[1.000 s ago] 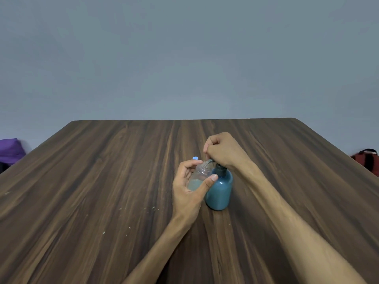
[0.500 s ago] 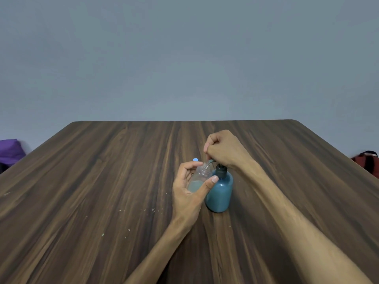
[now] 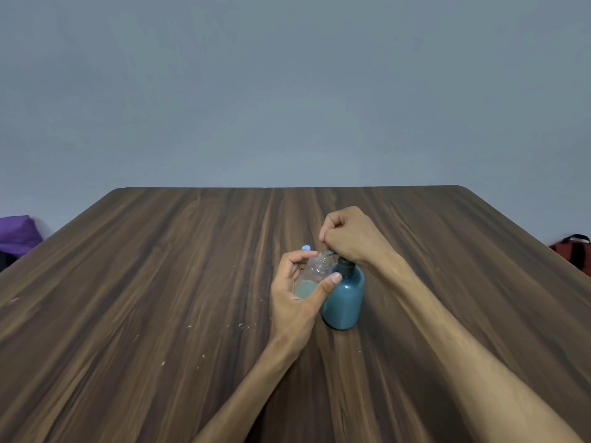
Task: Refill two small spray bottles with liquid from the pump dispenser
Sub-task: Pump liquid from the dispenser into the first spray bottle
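Note:
A teal pump dispenser [image 3: 344, 298] stands upright on the wooden table [image 3: 160, 282]. My right hand [image 3: 350, 236] sits curled on top of its pump head, whose spout points left. My left hand [image 3: 299, 292] grips a small clear spray bottle [image 3: 311, 276] without its cap, tilted so its threaded neck meets the spout. Pale liquid fills the lower part of the small bottle. A small blue object [image 3: 306, 248] shows just behind my left fingers; what it is I cannot tell.
A purple bag [image 3: 17, 233] lies beyond the table's left edge and a red-brown bag [image 3: 572, 251] beyond the right edge. Small pale specks dot the tabletop in front of the bottles. A plain grey wall rises behind.
Both hands and bottles keep nearly the same pose; the whole scene sits very slightly lower in the frame. No clear movement of the pump head.

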